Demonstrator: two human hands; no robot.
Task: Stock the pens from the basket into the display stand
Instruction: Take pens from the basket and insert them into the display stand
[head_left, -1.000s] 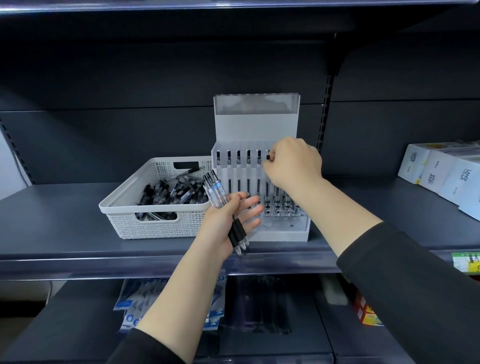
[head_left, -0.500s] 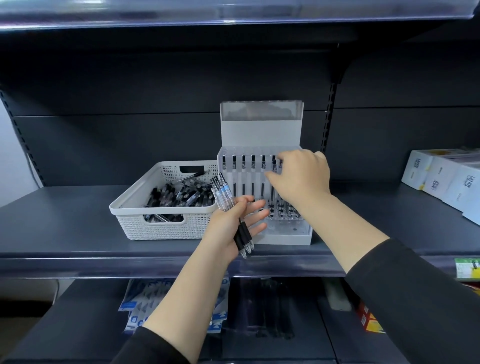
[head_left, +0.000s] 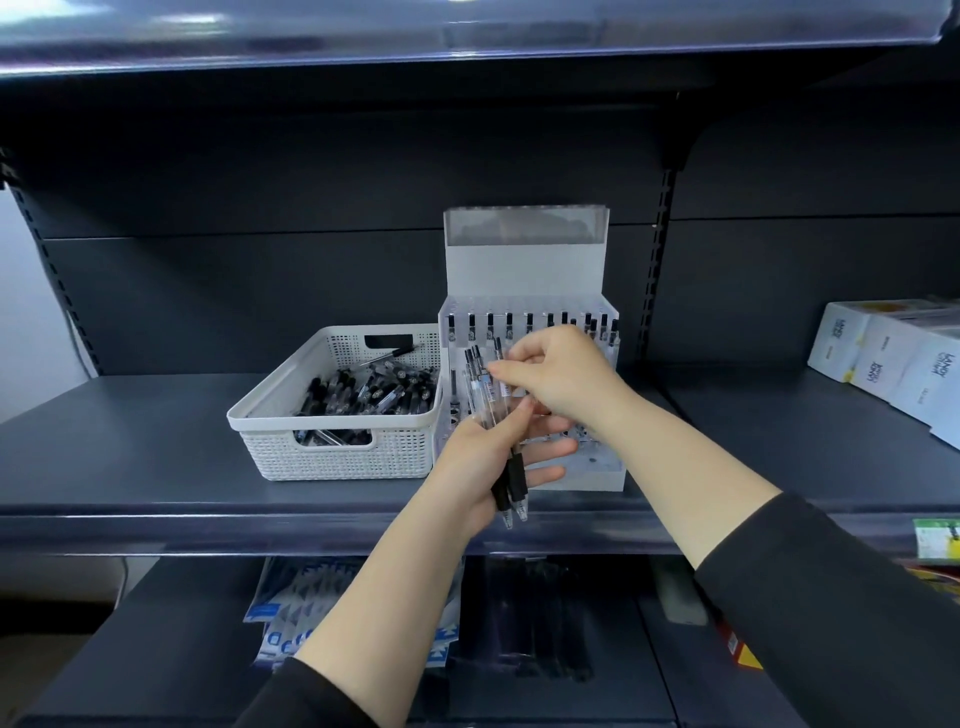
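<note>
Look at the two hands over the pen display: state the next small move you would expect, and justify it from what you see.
Probably the right hand draws one pen from the bunch of pens held in the left hand and carries it to the display stand. Its fingertips already pinch at the bunch's upper ends, and the stand's back row is filled with pens.

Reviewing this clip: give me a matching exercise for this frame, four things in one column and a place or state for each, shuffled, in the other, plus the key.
Things
1. white basket
2. display stand
3. left hand
4. white boxes

Places or states
A. far right of the shelf
B. holds a bunch of pens
C. left of the stand, loose pens inside
D. behind both hands, a row of pens standing in it

Pairs: 1-C, 2-D, 3-B, 4-A
</note>
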